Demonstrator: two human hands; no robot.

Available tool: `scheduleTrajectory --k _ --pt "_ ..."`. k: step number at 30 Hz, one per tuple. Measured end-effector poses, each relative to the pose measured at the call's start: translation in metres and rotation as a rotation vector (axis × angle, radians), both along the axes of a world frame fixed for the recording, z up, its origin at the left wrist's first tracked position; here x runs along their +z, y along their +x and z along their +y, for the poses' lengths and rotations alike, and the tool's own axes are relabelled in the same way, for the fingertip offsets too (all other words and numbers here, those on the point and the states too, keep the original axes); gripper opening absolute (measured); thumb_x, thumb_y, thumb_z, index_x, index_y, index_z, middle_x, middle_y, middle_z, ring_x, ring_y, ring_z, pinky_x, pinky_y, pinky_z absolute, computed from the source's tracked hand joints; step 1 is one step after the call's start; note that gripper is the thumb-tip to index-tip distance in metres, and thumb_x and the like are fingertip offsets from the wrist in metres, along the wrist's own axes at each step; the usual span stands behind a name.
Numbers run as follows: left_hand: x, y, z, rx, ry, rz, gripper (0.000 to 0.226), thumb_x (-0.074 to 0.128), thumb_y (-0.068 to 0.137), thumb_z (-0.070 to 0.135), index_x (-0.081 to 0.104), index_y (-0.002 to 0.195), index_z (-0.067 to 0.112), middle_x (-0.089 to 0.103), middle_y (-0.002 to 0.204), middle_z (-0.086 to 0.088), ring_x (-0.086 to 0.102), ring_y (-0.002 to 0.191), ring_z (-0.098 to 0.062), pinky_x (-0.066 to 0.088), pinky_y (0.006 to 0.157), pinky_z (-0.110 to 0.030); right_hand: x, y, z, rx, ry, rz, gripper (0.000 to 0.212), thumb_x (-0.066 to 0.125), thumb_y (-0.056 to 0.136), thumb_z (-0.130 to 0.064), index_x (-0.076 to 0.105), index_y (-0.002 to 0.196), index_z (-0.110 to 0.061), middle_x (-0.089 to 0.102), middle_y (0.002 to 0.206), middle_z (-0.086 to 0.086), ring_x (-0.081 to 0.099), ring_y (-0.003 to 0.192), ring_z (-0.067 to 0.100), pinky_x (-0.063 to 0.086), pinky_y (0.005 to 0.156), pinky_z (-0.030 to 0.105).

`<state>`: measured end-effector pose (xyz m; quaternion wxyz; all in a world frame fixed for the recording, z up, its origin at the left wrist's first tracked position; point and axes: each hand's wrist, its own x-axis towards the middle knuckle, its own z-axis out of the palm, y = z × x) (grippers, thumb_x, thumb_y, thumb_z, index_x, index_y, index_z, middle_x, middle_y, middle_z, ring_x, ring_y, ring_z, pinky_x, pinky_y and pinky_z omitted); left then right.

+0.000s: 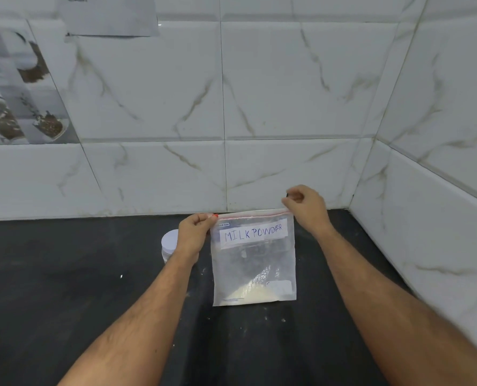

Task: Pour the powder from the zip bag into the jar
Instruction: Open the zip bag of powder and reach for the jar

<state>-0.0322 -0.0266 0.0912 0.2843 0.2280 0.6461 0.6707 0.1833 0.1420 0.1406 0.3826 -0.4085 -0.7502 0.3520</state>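
Observation:
A clear zip bag [254,263] labelled "MILK POWDER" stands upright on the black counter, with a little pale powder [249,296] in its bottom. My left hand [194,235] pinches the bag's top left corner at the red zip strip. My right hand [306,207] pinches the top right corner of the same strip. The zip line looks closed along its length. A jar [169,245] with a white lid stands just left of the bag, mostly hidden behind my left hand and wrist.
The black counter [64,288] carries specks of spilled powder around the bag. White marble-pattern wall tiles [287,107] rise right behind the bag, and a second tiled wall [440,218] closes the right side, forming a corner.

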Motion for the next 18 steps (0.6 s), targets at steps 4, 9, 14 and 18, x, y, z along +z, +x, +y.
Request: scheduleTrajectory --k 4,9,14,18 --pt "0.002 0.0 -0.006 -0.009 0.007 -0.004 0.009 0.07 0.091 0.012 0.077 0.095 0.008 0.078 0.094 -0.009 0.07 0.088 -0.023 0.058 0.089 -0.039 0.02 -0.039 -0.026 0.199 0.189 -0.181 0.013 0.07 0.087 -0.02 0.074 0.099 -0.017 0.073 0.097 -0.005 0.066 0.094 0.012 0.052 0.09 0.03" --pt "0.008 0.002 -0.012 -0.022 -0.017 0.034 0.013 0.066 0.095 0.016 0.078 0.095 0.01 0.074 0.076 0.001 0.061 0.067 -0.011 0.051 0.064 -0.026 0.021 -0.087 -0.058 0.394 0.249 -0.448 0.016 0.068 0.088 -0.023 0.074 0.102 -0.02 0.075 0.105 -0.004 0.066 0.1 0.015 0.05 0.096 0.036" --pt "0.012 0.001 -0.015 -0.015 0.014 0.016 0.01 0.067 0.092 0.006 0.075 0.086 0.008 0.07 0.06 0.011 0.059 0.049 0.004 0.044 0.048 -0.01 0.017 -0.11 -0.069 0.449 0.208 -0.561 0.016 0.07 0.088 -0.029 0.075 0.102 -0.022 0.075 0.1 -0.006 0.065 0.096 0.016 0.047 0.098 0.039" --pt "0.014 -0.002 -0.017 -0.032 0.011 0.029 0.009 0.068 0.092 0.008 0.076 0.088 0.009 0.072 0.06 0.014 0.061 0.051 0.006 0.044 0.049 -0.008 0.018 -0.117 -0.067 0.468 0.122 -0.524 0.012 0.071 0.088 -0.024 0.078 0.094 -0.017 0.073 0.089 -0.005 0.067 0.091 0.017 0.052 0.093 0.041"
